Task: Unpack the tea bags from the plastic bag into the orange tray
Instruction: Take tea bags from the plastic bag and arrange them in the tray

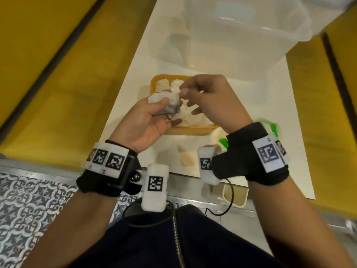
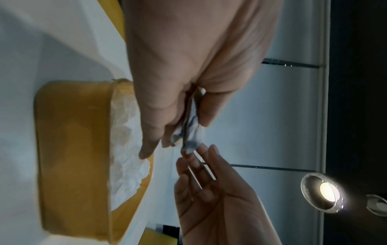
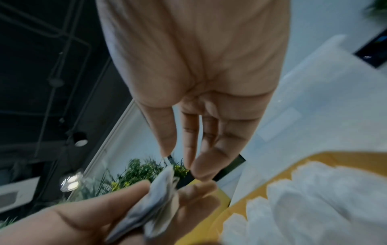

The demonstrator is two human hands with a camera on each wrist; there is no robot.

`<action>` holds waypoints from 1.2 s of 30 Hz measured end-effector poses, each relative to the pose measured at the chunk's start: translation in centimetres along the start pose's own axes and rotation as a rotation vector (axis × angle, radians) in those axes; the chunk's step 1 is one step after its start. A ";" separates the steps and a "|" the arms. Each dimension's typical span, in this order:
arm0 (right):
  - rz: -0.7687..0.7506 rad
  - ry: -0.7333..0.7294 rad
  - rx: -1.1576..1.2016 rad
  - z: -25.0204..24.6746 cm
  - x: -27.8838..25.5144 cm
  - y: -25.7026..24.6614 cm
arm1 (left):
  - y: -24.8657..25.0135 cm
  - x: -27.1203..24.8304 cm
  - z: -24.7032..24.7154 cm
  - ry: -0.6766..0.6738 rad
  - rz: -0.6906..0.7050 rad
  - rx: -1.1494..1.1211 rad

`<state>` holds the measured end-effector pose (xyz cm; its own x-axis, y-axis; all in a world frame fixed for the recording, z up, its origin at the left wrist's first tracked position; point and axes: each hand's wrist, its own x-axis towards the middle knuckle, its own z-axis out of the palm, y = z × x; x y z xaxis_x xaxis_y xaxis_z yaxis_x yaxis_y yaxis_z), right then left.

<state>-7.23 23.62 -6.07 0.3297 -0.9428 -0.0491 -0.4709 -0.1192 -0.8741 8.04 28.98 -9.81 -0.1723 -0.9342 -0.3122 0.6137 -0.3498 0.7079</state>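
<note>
My left hand (image 1: 171, 111) grips a crumpled bundle of white tea bags (image 1: 172, 101) between thumb and fingers, just above the near left of the orange tray (image 1: 185, 130). In the left wrist view the bundle (image 2: 190, 136) sticks out past the fingertips. My right hand (image 1: 183, 89) reaches in from the right with its fingers fairly straight. Its fingertips (image 3: 189, 163) touch the bundle's free end (image 3: 165, 175), and nothing shows between thumb and index. Several white tea bags (image 1: 195, 118) lie in the tray. The green-and-white plastic bag (image 1: 269, 127) lies under my right wrist.
A large clear plastic bin (image 1: 241, 35) stands on the white table (image 1: 270, 97) behind the tray. Yellow benches (image 1: 67, 84) run along both sides. More pale crumpled material (image 1: 185, 153) lies in front of the tray. A small cream container (image 1: 235, 194) sits at the table's front edge.
</note>
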 end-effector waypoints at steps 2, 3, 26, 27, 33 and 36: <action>0.037 -0.026 0.101 0.7 -0.9 0.4 | -0.4 0.0 0.5 -0.009 0.012 -0.007; 0.047 -0.040 0.156 1.0 -1.3 0.6 | -0.5 0.0 0.7 -0.008 0.018 -0.016; 0.237 0.362 0.760 0.7 -2.8 3.1 | -2.1 1.7 2.1 0.198 0.097 0.138; 0.229 0.370 0.789 0.5 -2.8 3.1 | -2.0 1.8 2.0 0.215 0.102 0.152; 0.212 0.250 0.835 -0.7 -3.1 3.0 | -1.9 2.2 1.8 0.269 0.132 0.234; 0.218 0.190 0.897 -0.8 -3.2 2.7 | -2.0 2.4 2.0 0.274 0.155 0.215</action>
<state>-10.22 26.02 -7.93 0.1323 -0.9605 -0.2448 0.3251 0.2753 -0.9047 4.88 27.28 -10.74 0.1404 -0.9342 -0.3279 0.4354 -0.2391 0.8679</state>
